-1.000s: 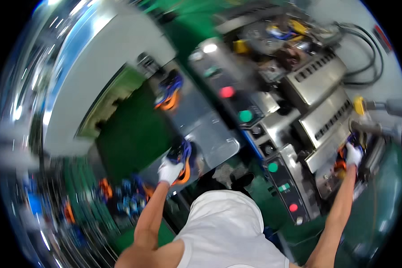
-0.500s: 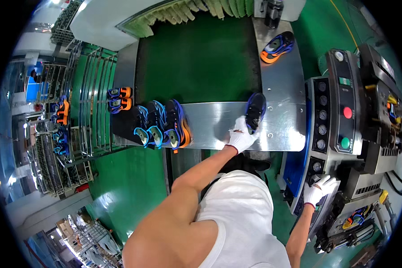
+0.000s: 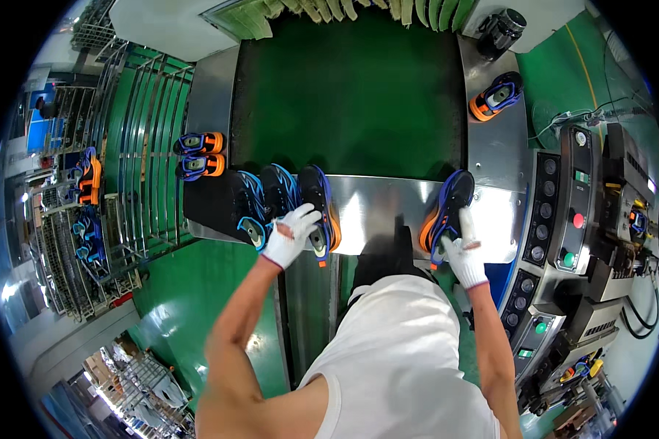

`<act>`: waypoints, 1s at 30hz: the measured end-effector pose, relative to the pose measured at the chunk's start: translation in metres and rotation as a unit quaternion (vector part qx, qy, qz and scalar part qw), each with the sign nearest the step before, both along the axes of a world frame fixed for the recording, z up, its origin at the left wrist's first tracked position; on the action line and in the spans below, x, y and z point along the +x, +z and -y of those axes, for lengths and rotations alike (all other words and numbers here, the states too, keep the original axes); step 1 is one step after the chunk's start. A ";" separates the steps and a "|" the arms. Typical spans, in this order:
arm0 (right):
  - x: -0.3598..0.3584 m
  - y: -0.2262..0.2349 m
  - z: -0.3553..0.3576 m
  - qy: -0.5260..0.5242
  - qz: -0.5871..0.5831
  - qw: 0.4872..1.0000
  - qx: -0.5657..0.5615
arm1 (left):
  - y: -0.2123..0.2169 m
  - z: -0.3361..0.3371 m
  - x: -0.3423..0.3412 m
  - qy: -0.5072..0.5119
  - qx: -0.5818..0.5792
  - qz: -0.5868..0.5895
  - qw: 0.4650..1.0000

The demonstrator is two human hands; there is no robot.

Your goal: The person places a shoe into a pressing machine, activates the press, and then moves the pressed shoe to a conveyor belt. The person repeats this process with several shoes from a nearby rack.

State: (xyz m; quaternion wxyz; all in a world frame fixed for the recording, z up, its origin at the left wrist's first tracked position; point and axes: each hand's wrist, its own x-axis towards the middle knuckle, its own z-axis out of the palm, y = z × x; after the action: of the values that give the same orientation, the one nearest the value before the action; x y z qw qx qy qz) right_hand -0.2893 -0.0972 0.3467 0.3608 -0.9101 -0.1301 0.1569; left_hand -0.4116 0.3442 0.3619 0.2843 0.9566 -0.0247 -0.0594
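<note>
My left hand [image 3: 291, 235], in a white glove, has its fingers spread over the heels of the sneakers at the left of the metal ledge. Closest to it are a black and light-blue sneaker [image 3: 280, 192] and a black, purple and orange sneaker [image 3: 317, 192]. Another light-blue one [image 3: 249, 196] stands beside them. At the right of the ledge, my gloved right hand [image 3: 464, 252] is at the heel collar of a black, purple and orange sneaker [image 3: 452, 199], thumb over the opening and fingers along the outer side. That sneaker's toe points away from me.
Beyond the ledge [image 3: 377, 197] runs a green conveyor belt [image 3: 348, 102] under a fringed opening. A sneaker pair [image 3: 200, 155] lies at the left, a single sneaker [image 3: 497, 96] at the far right. A machine panel with gauges [image 3: 571, 205] stands right; a metal rack [image 3: 146, 146] stands left.
My left hand has left the right-hand sneaker and moved to the sneakers at the left. My right hand has come from the machine panel to the right-hand sneaker. The view has shifted.
</note>
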 end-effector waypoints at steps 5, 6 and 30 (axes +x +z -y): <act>0.023 -0.036 0.014 0.132 0.114 0.982 -0.076 | 0.017 -0.029 0.046 -0.106 -0.034 -0.187 0.976; 0.025 -0.040 0.021 0.154 0.117 0.978 -0.075 | 0.005 -0.040 0.051 -0.162 -0.029 -0.183 0.969; -0.028 -0.066 -0.040 -0.353 -0.020 0.935 -0.011 | -0.053 0.099 0.009 0.516 -0.087 -0.099 0.846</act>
State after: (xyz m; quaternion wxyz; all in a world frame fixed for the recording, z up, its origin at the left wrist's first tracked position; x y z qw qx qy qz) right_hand -0.3173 -0.0568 0.2812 0.3851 -0.8983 0.2082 0.0389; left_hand -0.4021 0.2454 0.3087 0.3565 0.7918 0.4959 0.0038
